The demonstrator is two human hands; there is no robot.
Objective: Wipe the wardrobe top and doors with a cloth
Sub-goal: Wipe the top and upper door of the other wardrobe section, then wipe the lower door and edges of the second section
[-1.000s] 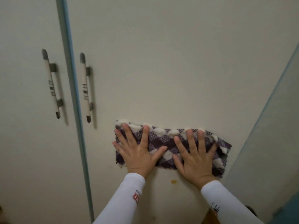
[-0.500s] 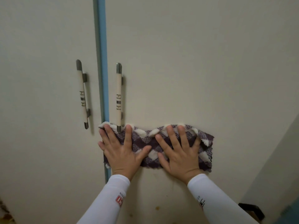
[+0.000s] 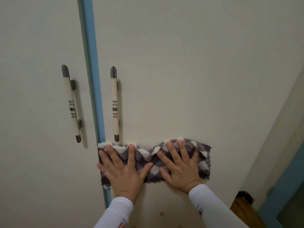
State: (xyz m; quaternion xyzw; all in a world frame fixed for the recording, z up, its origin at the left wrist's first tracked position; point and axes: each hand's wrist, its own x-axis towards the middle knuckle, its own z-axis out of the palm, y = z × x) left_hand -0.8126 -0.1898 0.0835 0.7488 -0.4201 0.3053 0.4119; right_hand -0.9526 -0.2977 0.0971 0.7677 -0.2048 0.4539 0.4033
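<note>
A purple and white checked cloth (image 3: 148, 157) is spread flat against the cream right wardrobe door (image 3: 189, 71), just below its handle. My left hand (image 3: 122, 170) presses the cloth's left half with fingers straight and spread. My right hand (image 3: 181, 165) presses the right half the same way. The cloth's left edge reaches the blue strip (image 3: 92, 79) between the two doors. The wardrobe top is out of view.
The left door (image 3: 32, 96) carries a bar handle (image 3: 71, 104); the right door's handle (image 3: 115, 104) ends just above the cloth. At lower right stand a blue-edged panel (image 3: 286, 181) and a brown wooden piece (image 3: 245, 211). Small yellowish spots (image 3: 162, 213) mark the door below the cloth.
Both hands have slid the cloth leftward along the right door, from near its right side to the blue strip under the handle.
</note>
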